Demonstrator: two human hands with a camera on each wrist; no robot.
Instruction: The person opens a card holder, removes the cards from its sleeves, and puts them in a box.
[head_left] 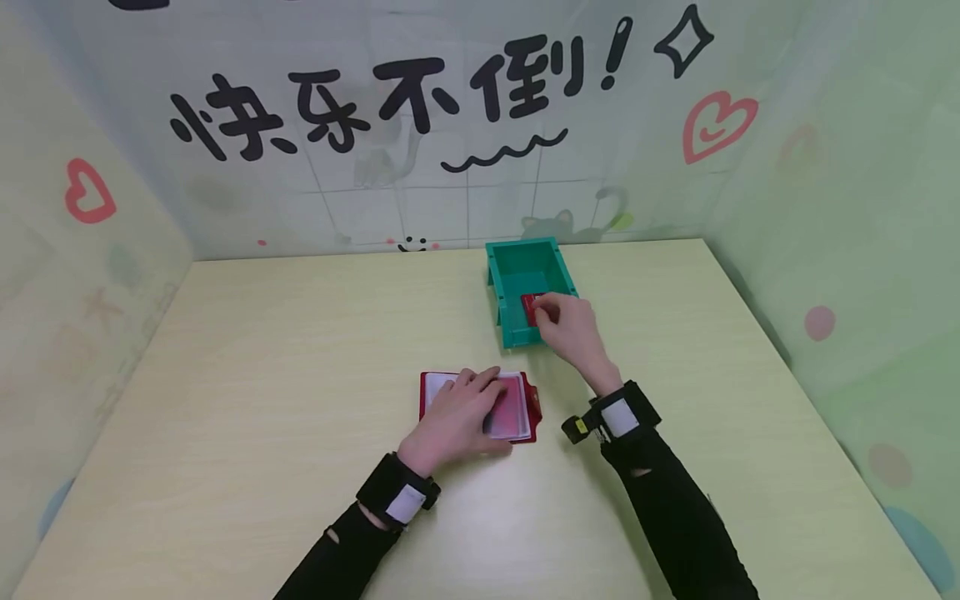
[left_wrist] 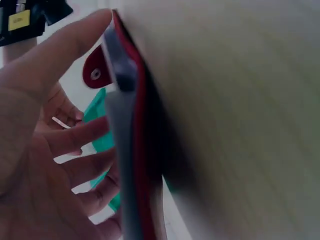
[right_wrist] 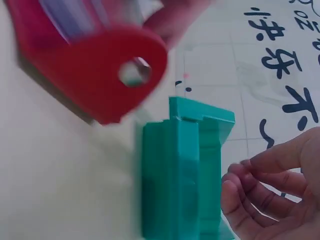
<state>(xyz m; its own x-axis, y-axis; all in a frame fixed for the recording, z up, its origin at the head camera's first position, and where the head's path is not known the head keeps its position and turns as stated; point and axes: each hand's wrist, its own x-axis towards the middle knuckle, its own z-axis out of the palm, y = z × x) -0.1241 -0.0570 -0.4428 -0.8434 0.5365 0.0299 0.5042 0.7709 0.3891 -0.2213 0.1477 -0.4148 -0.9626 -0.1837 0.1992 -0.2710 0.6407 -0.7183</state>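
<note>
A red card holder [head_left: 513,408] with clear sleeves lies opened on the table, its snap tab pointing right. My left hand [head_left: 457,421] rests across it, fingers spread over the sleeves. In the left wrist view, the thumb [left_wrist: 75,42] extends along the holder's near edge. Beyond the holder stands a teal plastic box [head_left: 516,333], with a small red card-like piece [head_left: 528,310] inside. Above the box's right side is my right hand [head_left: 573,333], its fingertips overlapping the red piece in the head view. The right wrist view shows those fingers [right_wrist: 265,195] loosely curled with nothing visible between them.
The pale wooden table [head_left: 300,358] meets a printed backdrop [head_left: 420,192] behind the box. Another backdrop panel [head_left: 840,250] stands along the right side. Both wrists wear black camera bands [head_left: 397,492].
</note>
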